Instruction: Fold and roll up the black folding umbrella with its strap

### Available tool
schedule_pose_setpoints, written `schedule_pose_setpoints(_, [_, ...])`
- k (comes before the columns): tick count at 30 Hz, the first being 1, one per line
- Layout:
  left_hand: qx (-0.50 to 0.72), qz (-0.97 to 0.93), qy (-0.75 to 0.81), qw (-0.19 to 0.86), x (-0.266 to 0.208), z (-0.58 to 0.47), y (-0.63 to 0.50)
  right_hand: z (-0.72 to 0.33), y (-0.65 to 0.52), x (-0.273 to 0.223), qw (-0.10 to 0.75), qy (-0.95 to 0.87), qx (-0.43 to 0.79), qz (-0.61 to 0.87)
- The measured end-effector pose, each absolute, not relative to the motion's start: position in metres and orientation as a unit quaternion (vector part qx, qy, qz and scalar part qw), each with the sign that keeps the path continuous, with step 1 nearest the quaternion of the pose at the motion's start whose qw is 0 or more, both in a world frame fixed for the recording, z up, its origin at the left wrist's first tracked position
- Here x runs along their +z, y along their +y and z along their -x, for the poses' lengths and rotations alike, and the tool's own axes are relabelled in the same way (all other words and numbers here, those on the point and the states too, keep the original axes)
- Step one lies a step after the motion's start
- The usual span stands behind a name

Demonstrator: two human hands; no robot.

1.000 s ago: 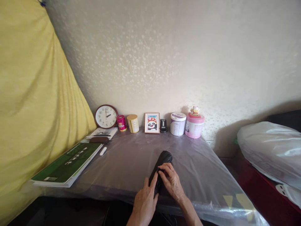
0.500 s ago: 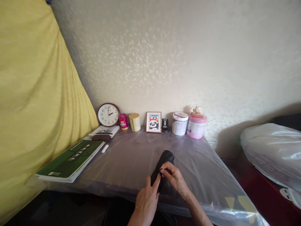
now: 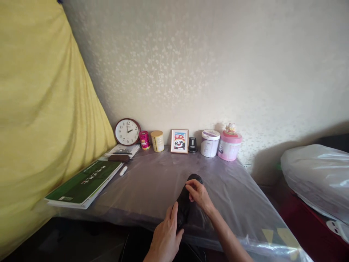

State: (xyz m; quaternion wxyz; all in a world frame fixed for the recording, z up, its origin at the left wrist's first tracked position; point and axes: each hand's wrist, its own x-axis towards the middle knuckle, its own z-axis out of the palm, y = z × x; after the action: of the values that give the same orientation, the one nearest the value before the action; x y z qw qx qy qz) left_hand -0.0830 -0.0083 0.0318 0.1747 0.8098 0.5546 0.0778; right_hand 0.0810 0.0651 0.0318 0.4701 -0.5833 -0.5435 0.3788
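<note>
Bold black numerals ring the wall clock [image 3: 127, 131] at your 11 o'clock, its hands near two; the small print on its dial is too fine to read. White characters run across the green book [image 3: 85, 182] between your 9 and 10, likewise too small to make out, as is the label on the magenta can [image 3: 144, 140] at 11. A cartoon panda fills the picture frame [image 3: 179, 141] at 12, and the pink-lidded tub [image 3: 229, 146] at 1 stands beside a white tub [image 3: 210, 143] with blurred print.

In front of you, at the near edge of the plastic-covered table [image 3: 152, 189], lies a dark, elongated black bundle [image 3: 184, 210], wrinkled and soft-looking. Your left hand [image 3: 165, 233] is curved partway around its lower end, fingers along one side, thumb at the bottom. Your right hand [image 3: 199, 194] brings thumb and forefinger close together over the upper end; whether they pinch any of it, you cannot tell. Both hands cover part of the bundle, and your forearms are cut off below.
</note>
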Motion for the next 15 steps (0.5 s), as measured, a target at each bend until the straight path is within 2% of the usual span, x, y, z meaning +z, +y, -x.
schedule_pose_setpoints(2, [0.082,-0.809,0.552,0.185,0.032,0.087,-0.011,-0.085,0.065,0.035,0.500,-0.531,0.390,0.562])
schedule_pose_setpoints(4, [0.078,-0.806,0.555,0.193,0.032,0.089,-0.014,-0.086,0.063,0.040,0.494,-0.578,0.369,0.535])
schedule_pose_setpoints(10, [0.062,-0.799,0.565,0.193,0.036,0.088,-0.017,-0.081,0.060,0.046,0.368,-0.718,0.290,0.514])
schedule_pose_setpoints(12, [0.067,-0.799,0.567,0.187,0.036,0.087,-0.017,-0.080,0.060,0.043,0.373,-0.715,0.292,0.515])
schedule_pose_setpoints(15, [0.080,-0.803,0.562,0.181,0.033,0.088,-0.017,-0.082,0.057,0.041,0.431,-0.676,0.347,0.487])
